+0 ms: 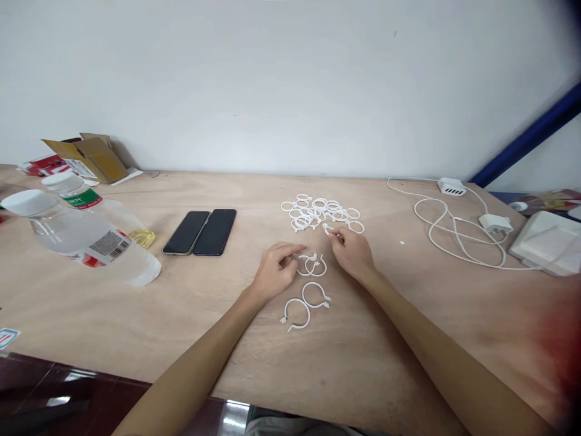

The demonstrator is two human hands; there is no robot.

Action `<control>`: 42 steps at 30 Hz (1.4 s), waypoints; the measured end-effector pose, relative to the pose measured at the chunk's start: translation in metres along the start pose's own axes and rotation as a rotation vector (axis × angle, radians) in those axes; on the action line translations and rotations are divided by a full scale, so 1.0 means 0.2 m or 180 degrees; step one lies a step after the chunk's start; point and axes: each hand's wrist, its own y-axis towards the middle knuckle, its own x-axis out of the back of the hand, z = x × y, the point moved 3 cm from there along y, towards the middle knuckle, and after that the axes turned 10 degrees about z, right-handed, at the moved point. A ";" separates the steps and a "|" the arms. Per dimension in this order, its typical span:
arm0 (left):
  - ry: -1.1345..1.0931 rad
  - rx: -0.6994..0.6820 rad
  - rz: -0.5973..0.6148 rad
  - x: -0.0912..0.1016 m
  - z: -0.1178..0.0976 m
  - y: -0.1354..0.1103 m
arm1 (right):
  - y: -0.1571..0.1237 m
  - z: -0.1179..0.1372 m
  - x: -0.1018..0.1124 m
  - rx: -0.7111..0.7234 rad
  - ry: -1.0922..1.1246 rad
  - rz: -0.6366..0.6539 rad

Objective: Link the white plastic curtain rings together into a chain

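Observation:
My right hand pinches the edge of a white plastic ring at the near side of a pile of similar rings. My left hand rests on the table with its index finger stretched to the right and thumb apart, holding nothing I can see. Beside its fingertips lie two overlapping opened rings, each with a gap and small clasp ends. Nearer to me are two more opened rings, an upper one and a lower one, which touch or nearly touch.
Two dark phones lie side by side on the wooden table. Two bottles and an open cardboard box stand at the left. On the right are white cables, a charger and a white box.

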 end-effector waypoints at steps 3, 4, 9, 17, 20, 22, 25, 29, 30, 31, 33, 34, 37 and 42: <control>-0.0004 0.0275 -0.0202 0.00 0.01 0.00 | -0.09 0.05 0.02 -0.0089 0.1511 0.0162; -0.0028 0.0346 -0.0248 0.00 0.01 0.00 | -0.12 0.08 0.01 -0.0132 0.2009 0.0375; -0.0132 0.0157 -0.0332 0.02 -0.02 -0.01 | -0.26 0.27 -0.05 -0.0180 0.3201 0.1377; 0.0485 -0.0556 -0.0039 0.01 -0.07 -0.02 | -0.32 0.34 -0.09 -0.0065 0.3048 0.1453; 0.0483 -0.0600 0.0010 0.01 -0.08 -0.02 | -0.34 0.34 -0.10 0.0061 0.2839 0.1217; 0.0319 -0.0538 0.0089 0.01 -0.08 -0.02 | -0.37 0.36 -0.11 0.0181 0.2738 0.1031; -0.0267 -0.0058 0.0012 0.02 -0.05 -0.03 | -0.41 0.39 -0.12 0.0500 0.2630 0.0952; -0.0726 0.0365 -0.0153 0.02 -0.01 -0.03 | -0.44 0.40 -0.14 0.0599 0.2582 0.0986; -0.0693 0.0309 -0.0121 0.02 0.00 -0.03 | -0.43 0.39 -0.13 0.0531 0.2587 0.0974; -0.0632 0.0235 -0.0083 0.02 -0.01 -0.02 | -0.42 0.37 -0.13 0.0490 0.2548 0.0951; -0.0466 0.0112 0.0021 0.01 -0.01 -0.02 | -0.39 0.34 -0.09 0.0610 0.2277 0.0761; -0.0369 0.0051 0.0068 0.01 -0.01 -0.02 | -0.36 0.32 -0.06 0.0724 0.2035 0.0589; -0.0081 -0.0288 0.0153 0.00 -0.03 -0.01 | -0.26 0.21 0.05 0.0826 0.1027 -0.0206; 0.0247 -0.0906 0.0307 -0.02 -0.04 -0.02 | -0.08 -0.11 0.13 -0.0137 -0.0567 -0.0540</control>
